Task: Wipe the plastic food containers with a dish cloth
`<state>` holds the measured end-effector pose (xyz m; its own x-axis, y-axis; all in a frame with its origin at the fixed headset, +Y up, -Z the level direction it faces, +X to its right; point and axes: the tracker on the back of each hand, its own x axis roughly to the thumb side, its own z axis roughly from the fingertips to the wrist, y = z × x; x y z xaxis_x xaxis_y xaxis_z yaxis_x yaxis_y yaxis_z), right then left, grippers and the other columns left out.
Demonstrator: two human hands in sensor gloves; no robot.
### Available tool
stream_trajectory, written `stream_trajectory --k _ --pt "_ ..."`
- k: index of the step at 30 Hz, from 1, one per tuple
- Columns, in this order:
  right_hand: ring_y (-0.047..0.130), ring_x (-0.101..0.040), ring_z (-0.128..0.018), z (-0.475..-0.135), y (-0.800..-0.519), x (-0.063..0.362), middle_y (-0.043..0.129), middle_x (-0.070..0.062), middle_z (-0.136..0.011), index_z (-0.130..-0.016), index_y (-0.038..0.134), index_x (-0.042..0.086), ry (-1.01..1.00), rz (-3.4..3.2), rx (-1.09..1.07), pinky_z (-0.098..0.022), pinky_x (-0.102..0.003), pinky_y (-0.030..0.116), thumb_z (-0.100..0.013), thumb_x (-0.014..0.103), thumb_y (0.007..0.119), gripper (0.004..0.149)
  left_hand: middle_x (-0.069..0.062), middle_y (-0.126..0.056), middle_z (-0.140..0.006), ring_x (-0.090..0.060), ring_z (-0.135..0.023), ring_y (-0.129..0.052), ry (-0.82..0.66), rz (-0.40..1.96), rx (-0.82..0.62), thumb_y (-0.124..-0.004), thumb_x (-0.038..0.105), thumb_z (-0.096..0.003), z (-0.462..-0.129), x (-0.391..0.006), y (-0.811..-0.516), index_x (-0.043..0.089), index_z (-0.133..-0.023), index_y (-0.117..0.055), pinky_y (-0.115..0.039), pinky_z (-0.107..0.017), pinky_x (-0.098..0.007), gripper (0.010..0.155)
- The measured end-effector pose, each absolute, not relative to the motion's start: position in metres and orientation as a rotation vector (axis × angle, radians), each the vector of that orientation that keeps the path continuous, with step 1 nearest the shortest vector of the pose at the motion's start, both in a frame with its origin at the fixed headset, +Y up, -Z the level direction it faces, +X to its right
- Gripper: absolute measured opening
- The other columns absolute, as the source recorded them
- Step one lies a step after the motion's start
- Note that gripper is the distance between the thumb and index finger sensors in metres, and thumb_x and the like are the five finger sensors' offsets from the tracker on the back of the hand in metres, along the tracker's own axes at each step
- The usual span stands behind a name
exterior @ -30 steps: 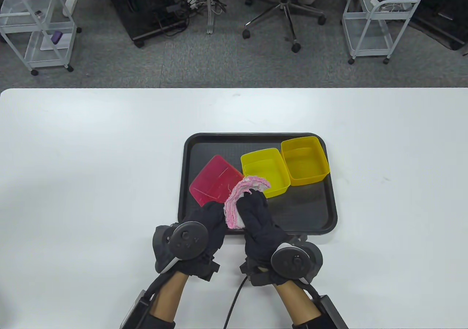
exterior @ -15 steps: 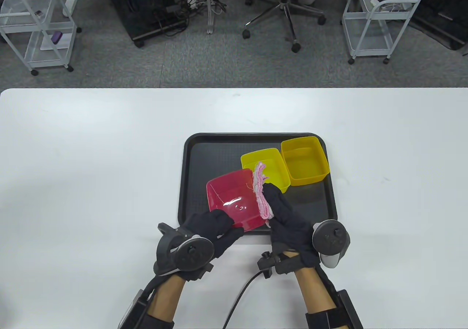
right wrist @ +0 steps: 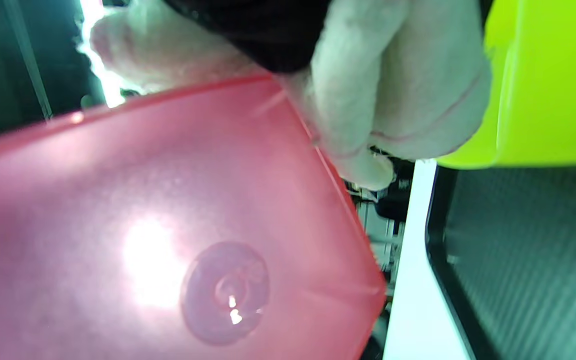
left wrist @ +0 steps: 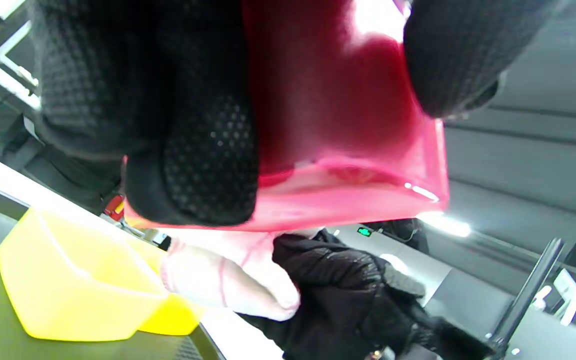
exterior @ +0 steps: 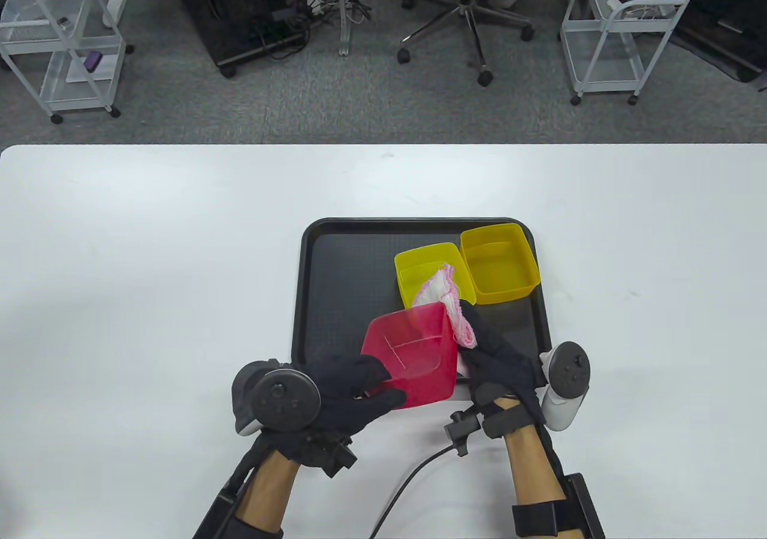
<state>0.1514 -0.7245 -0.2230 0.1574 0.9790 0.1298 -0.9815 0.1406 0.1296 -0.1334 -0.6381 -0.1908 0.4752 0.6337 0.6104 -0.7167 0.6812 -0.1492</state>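
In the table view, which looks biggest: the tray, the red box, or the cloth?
1. tray, biggest by far.
2. red box, though it is held up nearer the camera, which may enlarge it.
3. cloth, smallest, partly hidden by the right hand.

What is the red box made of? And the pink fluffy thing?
The red box looks like shiny, see-through plastic: light glints off it and shows through its walls. The pink cloth looks like soft, fuzzy fabric, probably terry, bunched in folds.

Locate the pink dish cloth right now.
In the table view, the pink dish cloth is in the right hand, against the red plastic container's right side.
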Motion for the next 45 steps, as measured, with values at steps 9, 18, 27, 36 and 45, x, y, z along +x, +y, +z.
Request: stream_trajectory --k 9,18,27,36,45 --pt "0.076 -0.044 -0.09 -0.226 -0.737 0.135 0.074 -0.01 -0.102 -0.095 0.068 0.021 0.217 1.271 0.312 -0.061 -0.064 0.068 -0.049 0.008 0.071 0.048 0.008 -0.101 -0.065 -0.026 -0.048 -0.112 -0.767 1.072 0.065 -0.076 0.063 -0.0467 -0.189 -0.125 -0.639 0.026 -0.059 -0.096 -0.098 -0.044 -0.041 0.044" --pt "0.079 -0.042 -0.089 -0.225 -0.747 0.109 0.078 -0.012 -0.097 -0.095 0.068 0.018 0.311 1.15 0.345 -0.061 -0.064 0.068 -0.049 0.01 0.071 0.046 0.009 -0.099 -0.071 -0.024 -0.054 -0.112 -0.775 1.242 0.058 -0.073 0.064 -0.0482 -0.188 -0.125 -0.645 0.027 -0.063 -0.095 -0.098 -0.05 -0.04 0.045" --pt "0.072 -0.044 -0.094 -0.215 -0.741 0.086 0.075 -0.004 -0.103 -0.094 0.068 0.025 0.344 1.141 0.47 -0.063 -0.065 0.065 -0.05 0.011 0.073 0.046 0.01 -0.096 -0.08 -0.026 -0.069 -0.107 -0.744 1.285 0.077 -0.068 0.065 -0.05 -0.191 -0.127 -0.648 0.028 -0.07 -0.093 -0.093 -0.06 -0.041 0.048" --pt "0.069 -0.046 -0.091 -0.206 -0.744 0.075 0.063 -0.019 -0.104 -0.099 0.057 0.011 0.38 1.239 0.372 -0.062 -0.06 0.068 -0.05 0.009 0.073 0.052 0.009 -0.097 -0.082 -0.022 -0.063 -0.11 -0.543 0.952 0.327 -0.072 0.061 -0.0501 -0.186 -0.135 -0.645 0.028 -0.072 -0.094 -0.096 -0.056 -0.037 0.045" --pt "0.067 -0.051 -0.088 -0.205 -0.734 0.082 0.054 -0.029 -0.103 -0.101 0.046 0.004 0.311 1.14 0.302 -0.059 -0.058 0.072 -0.05 0.011 0.071 0.057 0.004 -0.098 -0.08 -0.026 -0.06 -0.111 -0.323 0.53 0.425 -0.075 0.055 -0.0511 -0.191 -0.144 -0.655 0.025 -0.073 -0.095 -0.097 -0.052 -0.04 0.043"
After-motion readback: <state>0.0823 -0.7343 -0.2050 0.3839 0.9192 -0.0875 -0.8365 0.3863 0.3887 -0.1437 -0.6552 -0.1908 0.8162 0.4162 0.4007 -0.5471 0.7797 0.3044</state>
